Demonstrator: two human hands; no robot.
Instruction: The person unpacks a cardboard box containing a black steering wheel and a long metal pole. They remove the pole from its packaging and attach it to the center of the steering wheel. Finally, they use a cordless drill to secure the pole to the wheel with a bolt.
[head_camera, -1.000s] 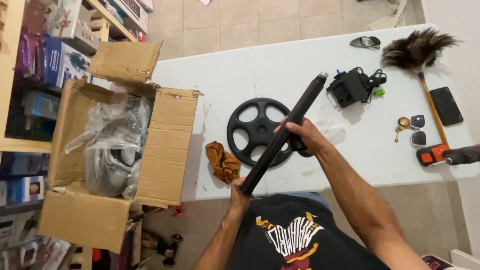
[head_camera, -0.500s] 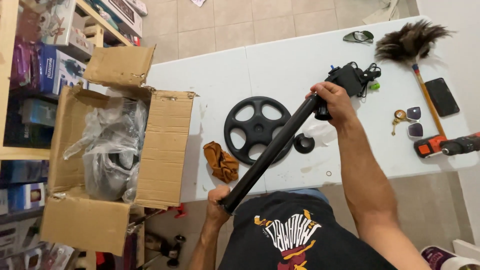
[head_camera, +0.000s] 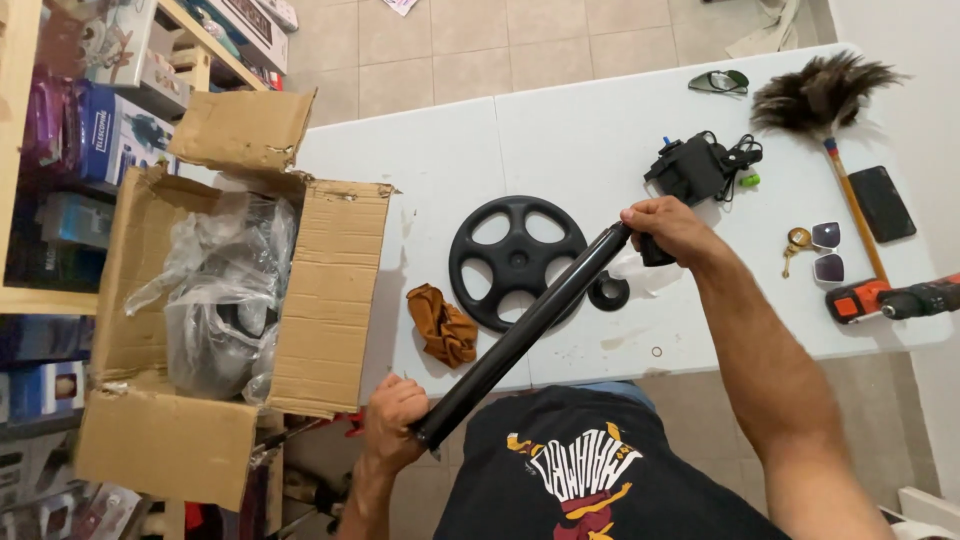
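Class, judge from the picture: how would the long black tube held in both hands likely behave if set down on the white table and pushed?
The black tube is round and smooth, so it would probably roll on the flat white table. It stays straight between the left hand and right hand, so it is likely stiff. Its glossy surface may be a little slippery.

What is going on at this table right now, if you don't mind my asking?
A person holds a long black tube slantwise over the white table, the left hand gripping its lower end and the right hand its upper end. Beneath it lie a black spoked wheel, a small black ring and a crumpled brown cloth. An open cardboard box with plastic wrapping stands to the left; a feather duster and a power drill lie to the right.
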